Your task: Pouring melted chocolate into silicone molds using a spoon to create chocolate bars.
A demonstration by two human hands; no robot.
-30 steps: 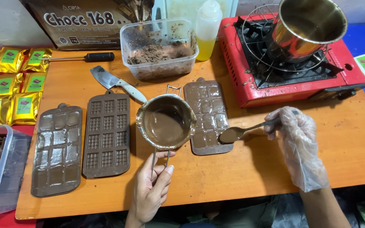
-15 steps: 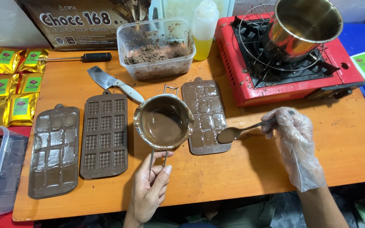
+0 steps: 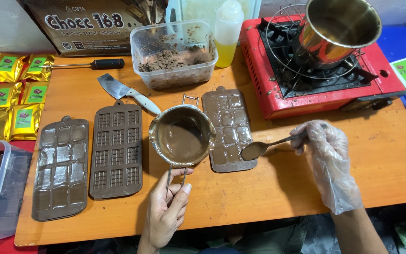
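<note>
My left hand (image 3: 166, 207) grips the wire handle of a small metal pot (image 3: 182, 136) of melted chocolate, held above the wooden table (image 3: 259, 197). My right hand (image 3: 327, 155), in a clear plastic glove, holds a chocolate-coated spoon (image 3: 259, 149) whose bowl hovers at the lower right corner of a brown bar mould (image 3: 229, 129) with filled cavities. Two more moulds lie to the left: a middle one (image 3: 116, 150) with small cavities and a far-left one (image 3: 62, 169) with larger ones.
A red portable gas stove (image 3: 316, 99) with a steel pot (image 3: 339, 28) sits at back right. Behind the moulds are a clear tub of chocolate crumbs (image 3: 175, 54), a squeeze bottle (image 3: 226, 30), a cleaver (image 3: 125, 92) and gold packets (image 3: 5, 103) at left.
The view has shifted slightly. Both hands, the small pot and the spoon stay in nearly the same place over the moulds.
</note>
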